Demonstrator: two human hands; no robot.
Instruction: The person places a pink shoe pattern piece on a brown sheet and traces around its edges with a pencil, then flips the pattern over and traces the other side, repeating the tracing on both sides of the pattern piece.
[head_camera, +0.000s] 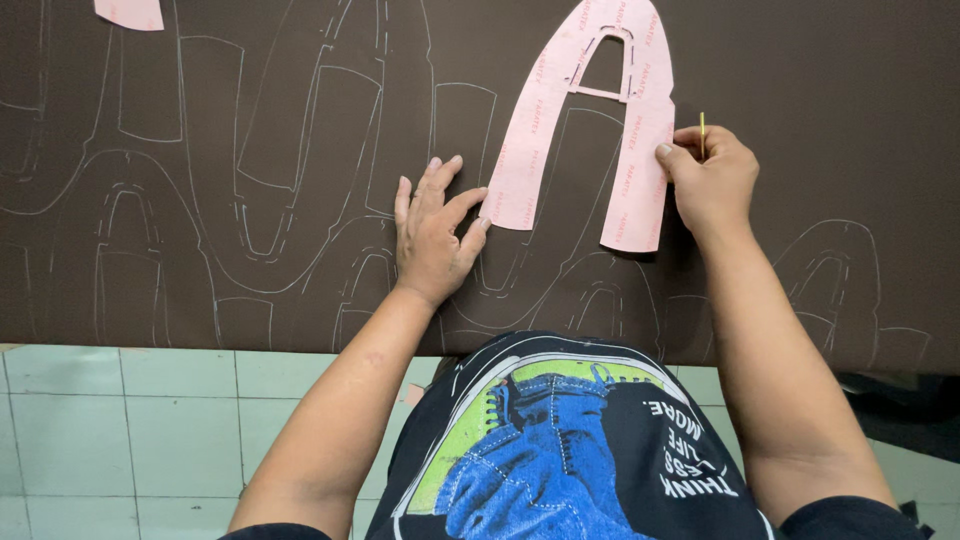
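Floor: pale green tiles (150, 420) nearest me, under the edge of the work surface
Left hand: my left hand (432, 232) lies flat and spread on the dark brown sheet (820, 80), fingertips touching the left leg of the pink template (625, 130); it grips nothing, it only presses down
Right hand: my right hand (712, 178) is closed around a thin yellow marking stick (702, 132), thumb on the template's right leg
Template: A-shaped with a cut-out window near its top, lying flat on the sheet, just above both hands
Handling: I judge it light, thin and fairly stiff card, apt to slide on the sheet; best pinned flat on its legs, or lifted by an outer edge
Sheet: covered with traced outlines of similar shapes
Far corner: a second pink piece (130, 12) at the top left, well apart
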